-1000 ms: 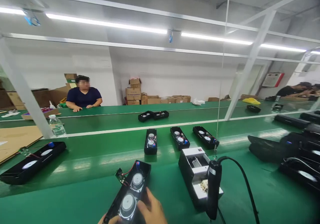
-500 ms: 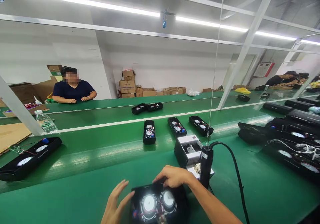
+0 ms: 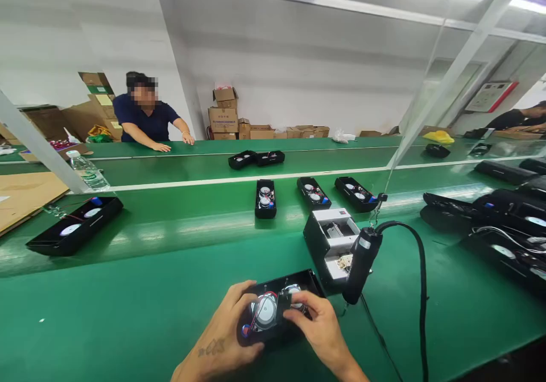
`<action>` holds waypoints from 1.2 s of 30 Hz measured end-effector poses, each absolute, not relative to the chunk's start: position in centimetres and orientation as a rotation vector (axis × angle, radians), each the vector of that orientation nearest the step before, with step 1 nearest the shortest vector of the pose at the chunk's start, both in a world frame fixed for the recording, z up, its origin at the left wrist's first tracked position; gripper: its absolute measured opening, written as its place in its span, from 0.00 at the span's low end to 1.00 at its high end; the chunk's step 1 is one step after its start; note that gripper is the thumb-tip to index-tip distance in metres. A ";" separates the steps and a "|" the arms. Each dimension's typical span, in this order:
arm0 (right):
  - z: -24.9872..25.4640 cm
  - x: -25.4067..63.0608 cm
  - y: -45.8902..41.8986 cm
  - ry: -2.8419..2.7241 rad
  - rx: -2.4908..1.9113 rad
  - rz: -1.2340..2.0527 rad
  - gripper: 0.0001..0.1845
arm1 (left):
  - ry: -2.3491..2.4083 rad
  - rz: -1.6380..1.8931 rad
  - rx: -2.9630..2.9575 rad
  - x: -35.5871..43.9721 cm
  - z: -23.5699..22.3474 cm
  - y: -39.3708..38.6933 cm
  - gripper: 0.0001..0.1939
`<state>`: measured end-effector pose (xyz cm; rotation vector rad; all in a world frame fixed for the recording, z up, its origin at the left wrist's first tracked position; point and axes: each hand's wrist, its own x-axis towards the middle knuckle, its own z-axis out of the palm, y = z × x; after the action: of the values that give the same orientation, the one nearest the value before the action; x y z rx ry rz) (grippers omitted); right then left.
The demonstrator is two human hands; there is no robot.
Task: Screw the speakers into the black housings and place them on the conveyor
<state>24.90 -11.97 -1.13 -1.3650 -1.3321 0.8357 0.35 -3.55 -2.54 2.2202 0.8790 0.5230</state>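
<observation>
In front of me a black speaker housing (image 3: 277,336) lies on the green bench, open side up, with two round speakers (image 3: 265,312) inside. My left hand (image 3: 228,331) is wrapped round its left end, fingers over the far edge and thumb at the near side. Pinched between the thumb and forefinger of my right hand (image 3: 319,328) is a small dark circuit board (image 3: 282,306), held over the gap between the speakers. Red wire runs near it across the left speaker. A blue and red round part (image 3: 246,330) sits in the housing's near left corner.
A white and black dispenser (image 3: 330,248) stands behind the housing, and a black electric screwdriver (image 3: 362,265) hangs beside it. Several speaker housings (image 3: 265,200) lie on the belt, more at right (image 3: 503,251). A co-worker (image 3: 147,115) is across the belt.
The housing has turned from slanting lengthwise to lying crosswise before me. My left hand has closed on its left end; my right hand has moved from its far edge to the circuit board.
</observation>
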 end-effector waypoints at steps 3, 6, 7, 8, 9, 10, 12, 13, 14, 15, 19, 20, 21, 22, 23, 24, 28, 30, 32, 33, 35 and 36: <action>-0.4 24.7 -11.2 -1.626 -1.328 0.679 0.10 | 0.873 0.621 2.311 0.3 -3.0 -4.2 0.44; 1.6 25.3 -10.7 -2.279 -1.285 0.438 0.17 | 0.869 0.728 2.412 0.4 -3.2 -4.6 0.51; 2.2 25.4 -10.7 -2.423 -1.330 0.377 0.19 | 0.866 0.731 2.448 0.6 -3.1 -4.7 0.50; 2.7 25.4 -10.7 -2.523 -1.385 0.345 0.19 | 0.860 0.712 2.488 0.8 -3.0 -4.8 0.47; 3.1 25.4 -10.7 -2.595 -1.422 0.346 0.18 | 0.848 0.675 2.532 1.0 -2.9 -4.9 0.42; 3.3 25.3 -10.7 -2.647 -1.440 0.372 0.18 | 0.832 0.628 2.577 1.3 -2.8 -4.9 0.36; 3.5 25.1 -10.5 -2.705 -1.447 0.452 0.18 | 0.816 0.565 2.649 1.9 -2.9 -5.1 0.28; 3.5 25.0 -10.4 -2.717 -1.445 0.496 0.18 | 0.824 0.554 2.673 2.2 -3.1 -5.1 0.27; 3.6 25.0 -10.3 -2.722 -1.447 0.538 0.18 | 0.836 0.550 2.693 2.4 -3.4 -5.2 0.27; 3.7 25.0 -10.1 -2.721 -1.449 0.572 0.18 | 0.848 0.545 2.710 2.5 -3.6 -5.2 0.28; 4.2 25.3 -9.5 -2.705 -1.438 0.656 0.17 | 0.862 0.516 2.755 2.7 -4.1 -5.4 0.25; 4.2 25.4 -9.4 -2.699 -1.442 0.673 0.17 | 0.867 0.507 2.754 2.7 -4.1 -5.5 0.24; 4.3 25.5 -9.4 -2.688 -1.445 0.696 0.16 | 0.871 0.499 2.747 2.7 -3.9 -5.5 0.23; 4.3 25.5 -9.5 -2.674 -1.446 0.725 0.16 | 0.873 0.494 2.734 2.7 -3.8 -5.6 0.22; 4.3 25.6 -9.6 -2.655 -1.442 0.754 0.17 | 0.877 0.493 2.715 2.8 -3.6 -5.7 0.21; 4.3 25.6 -9.8 -2.636 -1.435 0.785 0.19 | 0.878 0.499 2.694 2.9 -3.5 -5.8 0.20; 4.1 25.2 -10.9 -2.568 -1.505 0.796 0.17 | 0.901 0.502 2.584 3.4 -2.4 -5.9 0.17; 4.1 24.6 -10.7 -2.533 -1.582 0.754 0.17 | 0.917 0.435 2.455 3.6 -1.3 -4.9 0.14; 4.5 24.2 -9.5 -2.513 -1.659 0.741 0.17 | 0.903 0.318 2.255 3.8 0.3 -2.9 0.09; 4.9 24.0 -8.5 -2.510 -1.685 0.749 0.17 | 0.884 0.259 2.154 3.9 1.0 -1.5 0.08; 5.8 24.0 -5.9 -2.512 -1.708 0.791 0.17 | 0.840 0.181 2.041 4.0 2.3 1.3 0.10; 6.3 24.1 -4.6 -2.520 -1.699 0.822 0.18 | 0.824 0.155 2.018 4.1 2.8 2.6 0.11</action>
<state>24.09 -4.57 6.35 -1.6991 -2.5204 0.8220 4.05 2.59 2.76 2.0176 0.8242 0.1549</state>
